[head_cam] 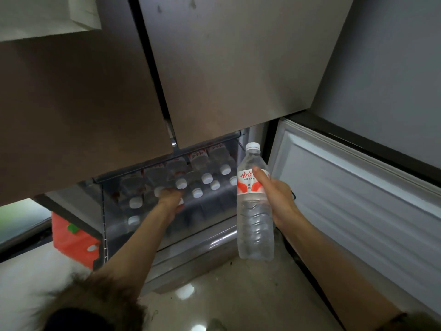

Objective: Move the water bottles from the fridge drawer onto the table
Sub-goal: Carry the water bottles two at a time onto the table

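Observation:
The pulled-out fridge drawer [191, 237] holds several clear water bottles [205, 168] lying with white caps toward me. My right hand [276, 199] grips one upright water bottle [254, 225] around its red and white label, held in the air in front of the drawer's right end. My left hand [170, 199] reaches down into the drawer among the caps, its fingers curled over a bottle there; the fingertips are hidden, so how firm the hold is stays unclear.
Closed upper fridge doors [226, 68] hang over the drawer. The lower right door [358, 199] stands open at my right. An orange crate [74, 240] sits on the floor left of the fridge. Glossy floor [226, 295] lies below.

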### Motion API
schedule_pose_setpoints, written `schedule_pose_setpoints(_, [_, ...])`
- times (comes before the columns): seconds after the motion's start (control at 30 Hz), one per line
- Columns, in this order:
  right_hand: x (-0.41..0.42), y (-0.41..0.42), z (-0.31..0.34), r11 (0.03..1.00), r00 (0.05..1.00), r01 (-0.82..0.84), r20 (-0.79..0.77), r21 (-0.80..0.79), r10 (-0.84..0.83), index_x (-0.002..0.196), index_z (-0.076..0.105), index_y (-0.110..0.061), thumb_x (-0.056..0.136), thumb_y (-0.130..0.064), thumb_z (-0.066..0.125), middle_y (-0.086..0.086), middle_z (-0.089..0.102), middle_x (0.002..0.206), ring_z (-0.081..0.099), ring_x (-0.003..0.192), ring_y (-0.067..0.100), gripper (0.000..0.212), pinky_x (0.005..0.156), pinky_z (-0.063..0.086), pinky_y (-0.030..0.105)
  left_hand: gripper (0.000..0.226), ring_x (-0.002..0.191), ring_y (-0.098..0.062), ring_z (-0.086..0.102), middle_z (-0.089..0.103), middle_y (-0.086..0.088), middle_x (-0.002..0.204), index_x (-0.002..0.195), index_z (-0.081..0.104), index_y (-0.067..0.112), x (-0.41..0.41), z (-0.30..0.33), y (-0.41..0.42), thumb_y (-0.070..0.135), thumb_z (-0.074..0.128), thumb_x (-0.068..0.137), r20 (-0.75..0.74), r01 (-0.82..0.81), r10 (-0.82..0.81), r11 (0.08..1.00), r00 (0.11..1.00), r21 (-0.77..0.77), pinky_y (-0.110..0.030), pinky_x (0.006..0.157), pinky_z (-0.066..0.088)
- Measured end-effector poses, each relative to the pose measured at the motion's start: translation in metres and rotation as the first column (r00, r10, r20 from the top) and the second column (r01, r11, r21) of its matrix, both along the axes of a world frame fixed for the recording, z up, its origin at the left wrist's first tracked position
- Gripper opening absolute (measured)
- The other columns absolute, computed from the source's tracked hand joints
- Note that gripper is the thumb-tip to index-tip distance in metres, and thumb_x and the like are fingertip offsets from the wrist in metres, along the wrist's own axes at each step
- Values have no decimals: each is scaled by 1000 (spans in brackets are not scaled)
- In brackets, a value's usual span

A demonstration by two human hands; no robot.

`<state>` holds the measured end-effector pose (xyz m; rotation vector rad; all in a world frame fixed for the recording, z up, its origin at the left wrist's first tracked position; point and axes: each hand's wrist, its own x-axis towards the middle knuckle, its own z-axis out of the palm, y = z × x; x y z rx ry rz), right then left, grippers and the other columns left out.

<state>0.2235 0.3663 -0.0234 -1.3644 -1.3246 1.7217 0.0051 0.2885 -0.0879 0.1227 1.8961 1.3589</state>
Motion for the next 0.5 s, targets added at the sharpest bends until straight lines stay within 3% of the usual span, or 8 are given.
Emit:
schedule_pose_setpoints(0.07, [1,3,0,1000,999,-9,35,12,8,82,63,-26,77,-54,60,-7,71,69,69,61,11,29,49,52,22,27,103,-26,56,55,-14,114,119,50,4,-5,-7,15,13,50,93,66,-51,50,999,997,14,-38,76,49])
schedule_pose_setpoints(0.1, [1,4,1,1000,999,-11,46,7,11,84,64,-24,77,-55,60,-4,71,74,70,65,14,32,55,55,26,32,109,-27,55,55,-14,122,122,49,5,-8,-10,22,16,51,93,61,-59,58,998,996,15,-37,76,50])
schedule_pose_setpoints(0.17, [3,7,3,1000,997,-18,69,-13,19,93,65,-20,78,-56,59,3,72,85,71,74,19,40,71,58,36,26,98,-24,58,56,-15,122,115,52,10,-14,-14,37,25,51,93,10,-50,50,999,999,0,-32,64,51])
schedule_pose_setpoints(0.23, [7,9,5,1000,995,-21,99,-23,23,100,65,-17,79,-56,58,5,72,90,70,78,22,44,78,57,41,24,73,-19,57,57,-14,108,105,51,12,-17,-16,47,32,53,92,3,-91,91,996,996,-3,-26,55,53])
schedule_pose_setpoints(0.33, [13,13,7,999,994,-34,109,13,32,94,64,-20,82,-54,55,1,71,82,70,68,15,37,63,57,30,17,62,-13,52,54,-8,102,88,49,14,-18,-23,51,30,52,92,-6,-80,80,996,997,-32,-21,53,53])
schedule_pose_setpoints(0.4, [16,13,8,998,995,-44,86,33,41,88,63,-24,83,-53,54,-4,70,76,69,60,11,30,51,53,21,23,56,-14,53,54,-7,94,72,46,16,-14,-23,48,23,52,93,-28,-45,43,997,999,-55,-20,44,50])
schedule_pose_setpoints(0.5, [18,10,8,998,997,-50,54,26,48,93,63,-23,83,-52,54,-2,71,80,70,67,14,32,58,56,26,21,47,-9,54,53,-9,80,71,48,15,-6,-22,35,10,56,90,-17,17,-19,997,1000,-80,-17,34,45])
